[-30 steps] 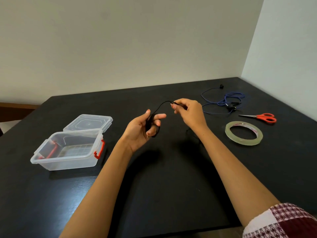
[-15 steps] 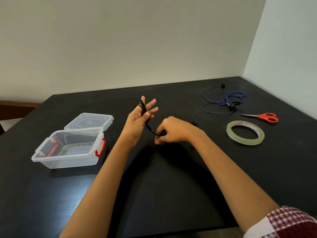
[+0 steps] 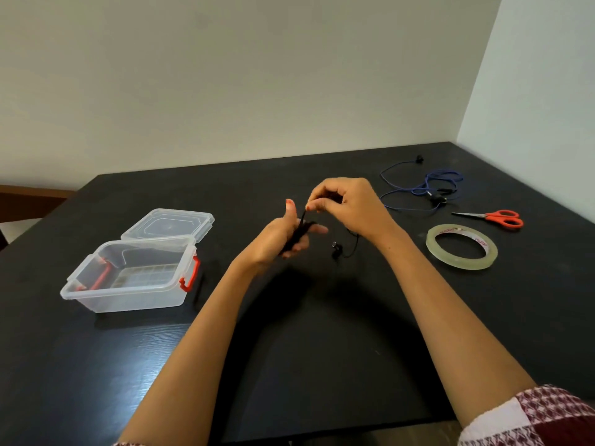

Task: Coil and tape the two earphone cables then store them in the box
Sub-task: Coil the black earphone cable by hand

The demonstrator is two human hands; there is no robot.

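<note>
A black earphone cable (image 3: 297,231) is wound in loops around the fingers of my left hand (image 3: 281,238), held above the middle of the black table (image 3: 322,365). My right hand (image 3: 349,204) pinches the free run of that cable just above the left fingers. The cable's tail hangs below my right wrist and ends in earbuds (image 3: 336,251) near the tabletop. A blue earphone cable (image 3: 425,188) lies loose at the back right. The clear plastic box (image 3: 128,275) with red latches stands open on the left, with nothing inside.
The box's clear lid (image 3: 167,225) lies behind it. A roll of clear tape (image 3: 462,247) lies flat to the right of my hands. Orange-handled scissors (image 3: 497,217) lie beyond the tape. Walls close the table's far and right sides.
My right hand rose from below the left hand to above it, carrying the cable around the fingers. My left fingers curled and tilted right. The earbuds have come into view below the right wrist.
</note>
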